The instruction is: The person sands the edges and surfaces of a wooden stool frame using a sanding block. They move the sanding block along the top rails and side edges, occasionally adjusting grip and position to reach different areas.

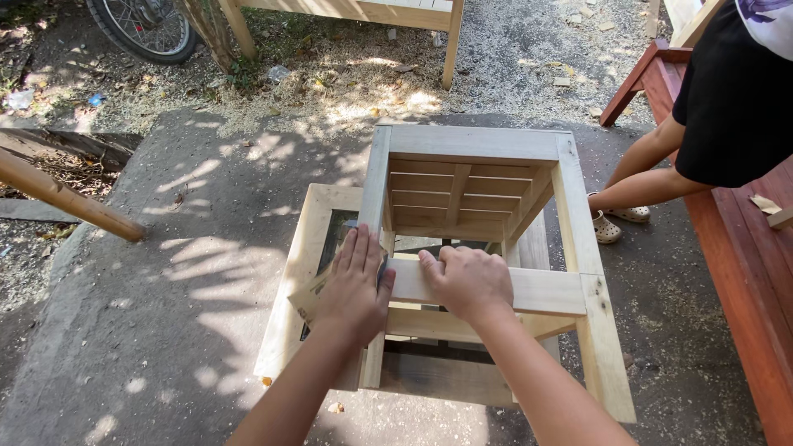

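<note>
Left hand (355,285) lies flat, fingers extended, pressing a sheet of tan sandpaper (318,289) onto the near corner of a pale, unfinished wooden box frame (479,144). Right hand (464,281) is curled closed over the frame's near rail. Beneath both: grey concrete ground (165,272), sun-dappled. Beyond the hands, sawdust-strewn gravel (347,83). Right of them, a red wooden bench (743,272) and a second person (727,99).

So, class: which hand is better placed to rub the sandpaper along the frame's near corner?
The left hand: it lies flat on the sandpaper there, while the right hand steadies the wooden frame.
</note>
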`<state>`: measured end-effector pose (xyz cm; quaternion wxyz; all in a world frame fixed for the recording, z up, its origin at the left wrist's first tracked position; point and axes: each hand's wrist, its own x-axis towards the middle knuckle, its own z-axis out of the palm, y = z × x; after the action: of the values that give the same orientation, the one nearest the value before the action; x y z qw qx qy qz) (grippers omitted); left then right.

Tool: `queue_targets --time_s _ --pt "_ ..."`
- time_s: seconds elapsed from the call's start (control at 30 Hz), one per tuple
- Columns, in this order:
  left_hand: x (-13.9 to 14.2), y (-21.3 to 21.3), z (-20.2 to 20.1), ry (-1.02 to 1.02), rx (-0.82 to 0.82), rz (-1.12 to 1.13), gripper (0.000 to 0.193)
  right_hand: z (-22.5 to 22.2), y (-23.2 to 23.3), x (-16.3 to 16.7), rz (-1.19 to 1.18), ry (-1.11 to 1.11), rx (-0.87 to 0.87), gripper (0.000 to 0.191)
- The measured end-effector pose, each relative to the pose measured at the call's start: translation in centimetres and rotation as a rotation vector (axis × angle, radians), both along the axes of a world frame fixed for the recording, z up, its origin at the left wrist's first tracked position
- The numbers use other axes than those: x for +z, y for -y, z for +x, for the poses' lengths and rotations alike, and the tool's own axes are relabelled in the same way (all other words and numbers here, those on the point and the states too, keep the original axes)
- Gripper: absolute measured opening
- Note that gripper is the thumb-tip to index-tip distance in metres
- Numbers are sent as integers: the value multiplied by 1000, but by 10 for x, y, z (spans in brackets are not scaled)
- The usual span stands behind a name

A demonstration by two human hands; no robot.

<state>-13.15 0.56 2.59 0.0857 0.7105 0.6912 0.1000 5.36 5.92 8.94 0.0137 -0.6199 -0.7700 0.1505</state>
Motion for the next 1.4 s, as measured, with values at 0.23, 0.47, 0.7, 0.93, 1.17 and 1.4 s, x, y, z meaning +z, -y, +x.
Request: queue_targets --time_s 0.23,0.47,0.7,0.93,1.17,1.4 --pt "14 -117 -5 -45 66 -127 73 -2 3 9 -98 3 12 62" --pt "7 -145 -6 -144 28 -131 70 -1 2 12 -113 15 13 62" --pt "11 -23 -11 -33 -37 15 67 -4 3 12 -92 -20 2 60" --pt "12 -14 -18 22 -26 3 63 -8 9 11 -94 11 36 61" --pt "1 -94 -14 1 -3 -79 65 -1 4 8 -62 -15 -4 61" --pt "10 -144 -6 -108 -84 -94 65 5 7 0 -99 -48 -74 54"
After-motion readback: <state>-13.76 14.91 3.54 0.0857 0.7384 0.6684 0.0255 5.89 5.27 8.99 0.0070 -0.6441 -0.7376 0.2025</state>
